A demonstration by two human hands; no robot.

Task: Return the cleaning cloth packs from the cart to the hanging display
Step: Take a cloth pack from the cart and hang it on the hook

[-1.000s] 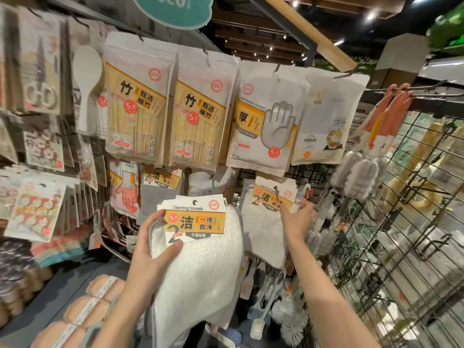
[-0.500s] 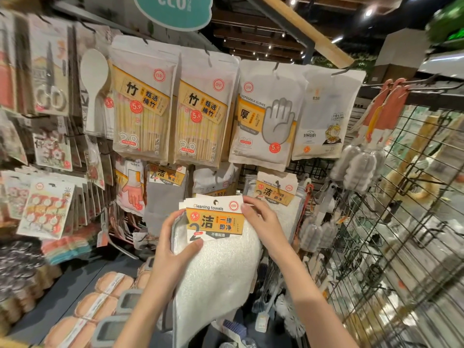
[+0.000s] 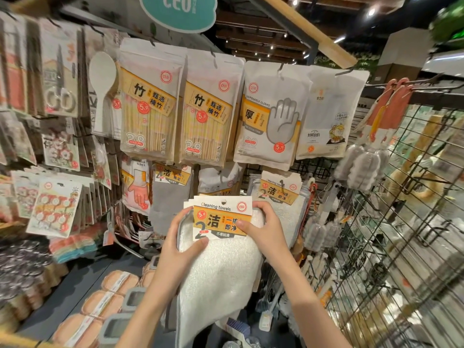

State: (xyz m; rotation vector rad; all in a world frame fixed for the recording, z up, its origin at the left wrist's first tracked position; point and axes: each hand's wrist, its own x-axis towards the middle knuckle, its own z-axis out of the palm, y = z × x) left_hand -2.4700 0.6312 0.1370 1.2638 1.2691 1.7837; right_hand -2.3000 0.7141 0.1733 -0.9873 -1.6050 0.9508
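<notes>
I hold a stack of white cleaning cloth packs (image 3: 221,267) with orange and white header cards reading "Cleaning towels", just below the hanging display. My left hand (image 3: 175,244) grips the stack's left edge, thumb on the front. My right hand (image 3: 263,229) grips the upper right corner of the header card. Behind and to the right, another cleaning cloth pack (image 3: 281,194) hangs on its hook. The cart is out of view.
Chopstick bags (image 3: 148,114), a disposable gloves bag (image 3: 271,116) and a grey cloth pack (image 3: 170,194) hang above and left. Bottle brushes (image 3: 361,164) hang on a black wire grid (image 3: 401,222) to the right. Sponges (image 3: 100,302) lie on the shelf below.
My right hand left the hanging pack and came over to the header card of the held stack. The stack rose and moved right, closer to the display.
</notes>
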